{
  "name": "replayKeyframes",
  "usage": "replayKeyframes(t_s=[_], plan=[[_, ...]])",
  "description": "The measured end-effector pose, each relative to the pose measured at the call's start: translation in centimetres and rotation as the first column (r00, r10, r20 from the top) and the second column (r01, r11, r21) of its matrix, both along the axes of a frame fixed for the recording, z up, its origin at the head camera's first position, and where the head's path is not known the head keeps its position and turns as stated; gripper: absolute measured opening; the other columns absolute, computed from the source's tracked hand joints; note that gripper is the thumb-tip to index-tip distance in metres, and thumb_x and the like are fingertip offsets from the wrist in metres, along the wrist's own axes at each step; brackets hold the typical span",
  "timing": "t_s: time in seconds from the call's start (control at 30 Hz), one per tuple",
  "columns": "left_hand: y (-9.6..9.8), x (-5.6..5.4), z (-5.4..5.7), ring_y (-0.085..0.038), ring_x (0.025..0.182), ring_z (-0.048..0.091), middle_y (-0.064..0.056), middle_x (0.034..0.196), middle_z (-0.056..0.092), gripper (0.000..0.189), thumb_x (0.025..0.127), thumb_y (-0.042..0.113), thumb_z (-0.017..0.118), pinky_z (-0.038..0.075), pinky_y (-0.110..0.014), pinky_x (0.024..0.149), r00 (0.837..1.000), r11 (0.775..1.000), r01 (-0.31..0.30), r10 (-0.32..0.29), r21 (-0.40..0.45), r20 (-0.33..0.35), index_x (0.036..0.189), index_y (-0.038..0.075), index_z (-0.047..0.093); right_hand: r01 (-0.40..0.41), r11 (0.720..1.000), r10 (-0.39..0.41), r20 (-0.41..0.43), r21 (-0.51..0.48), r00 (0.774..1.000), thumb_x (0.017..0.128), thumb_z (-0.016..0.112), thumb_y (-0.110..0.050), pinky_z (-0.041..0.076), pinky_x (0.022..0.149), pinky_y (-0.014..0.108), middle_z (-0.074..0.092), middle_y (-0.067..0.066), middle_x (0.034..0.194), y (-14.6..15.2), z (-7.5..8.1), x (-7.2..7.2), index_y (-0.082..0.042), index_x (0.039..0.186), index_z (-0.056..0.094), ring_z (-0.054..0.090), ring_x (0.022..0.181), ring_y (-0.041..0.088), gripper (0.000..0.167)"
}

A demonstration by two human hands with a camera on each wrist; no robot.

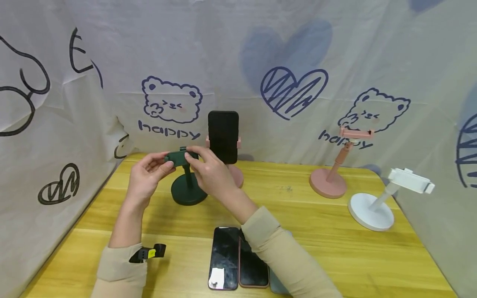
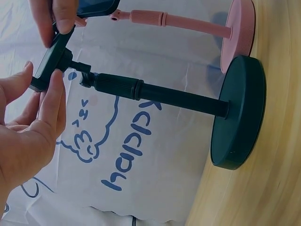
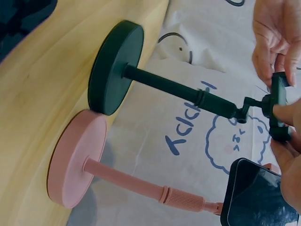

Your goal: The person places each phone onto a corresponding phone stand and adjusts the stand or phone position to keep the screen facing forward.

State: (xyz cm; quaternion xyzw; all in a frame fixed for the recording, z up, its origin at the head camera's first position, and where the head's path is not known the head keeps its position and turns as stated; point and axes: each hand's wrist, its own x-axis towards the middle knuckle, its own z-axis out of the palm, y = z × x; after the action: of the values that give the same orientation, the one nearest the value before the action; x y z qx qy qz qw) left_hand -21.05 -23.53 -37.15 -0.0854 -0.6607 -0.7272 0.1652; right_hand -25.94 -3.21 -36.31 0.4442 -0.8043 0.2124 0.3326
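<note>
A dark green phone stand with a round base stands at the back left of the table. My left hand pinches the left end of its clamp head between thumb and fingers. At the clamp's other end, my right hand grips with thumb and fingers. The left wrist view shows the green clamp tilted on its hinge above the ribbed pole. Beside it stands a pink phone stand, whose clamp carries a black phone upright.
Phones lie side by side near the front: a black one, a pink-edged one and a greyish one partly under my right sleeve. A second pink stand and a white stand stand at the right. A cloth with drawings hangs behind.
</note>
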Motion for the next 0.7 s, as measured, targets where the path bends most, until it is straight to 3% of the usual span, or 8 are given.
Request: replayKeyframes(t_s=[0.17,0.33,0.53,0.7], plan=[[-0.1,0.0,0.1,-0.01,0.094,0.071,0.0,0.111,0.068,0.026,0.099,0.002,0.07,0.06,-0.027,0.088,1.0,1.0,0.003,-0.003,-0.007,0.006,0.124,-0.002,0.066,-0.057,0.998,0.06,0.098,-0.032,0.993,0.097,0.076,-0.015,0.048,0.109,0.025,0.058,0.015,0.147,0.6,0.3,0.8,-0.003,0.139,0.066,0.058,0.133,0.026,0.045],[-0.1,0.0,0.1,-0.01,0.094,0.071,-0.001,0.11,0.067,0.031,0.099,0.003,0.069,0.06,-0.026,0.088,1.0,1.0,0.0,0.0,-0.023,0.008,0.127,-0.008,0.062,-0.1,0.992,0.109,0.124,-0.078,0.986,0.097,0.076,-0.018,0.045,0.112,0.027,0.052,0.017,0.154,1.6,0.1,1.5,-0.001,0.145,0.059,0.051,0.142,0.029,0.053],[0.0,0.1,0.0,-0.009,0.092,0.072,0.0,0.108,0.067,0.034,0.098,0.002,0.07,0.06,-0.027,0.088,0.999,1.0,-0.008,0.009,-0.026,0.03,0.129,-0.009,0.061,-0.107,0.991,0.117,0.125,-0.085,0.985,0.095,0.078,-0.016,0.042,0.117,0.03,0.053,0.018,0.153,3.6,-1.1,2.6,0.002,0.146,0.056,0.05,0.143,0.03,0.059],[0.0,0.1,0.1,-0.009,0.092,0.072,0.0,0.108,0.068,0.035,0.098,0.002,0.071,0.061,-0.025,0.087,0.999,1.0,-0.01,0.01,-0.025,0.037,0.129,-0.009,0.06,-0.094,0.993,0.107,0.238,-0.064,0.965,0.093,0.081,-0.016,0.04,0.118,0.035,0.05,0.017,0.156,5.5,-2.2,3.8,0.001,0.15,0.051,0.047,0.145,0.029,0.067]])
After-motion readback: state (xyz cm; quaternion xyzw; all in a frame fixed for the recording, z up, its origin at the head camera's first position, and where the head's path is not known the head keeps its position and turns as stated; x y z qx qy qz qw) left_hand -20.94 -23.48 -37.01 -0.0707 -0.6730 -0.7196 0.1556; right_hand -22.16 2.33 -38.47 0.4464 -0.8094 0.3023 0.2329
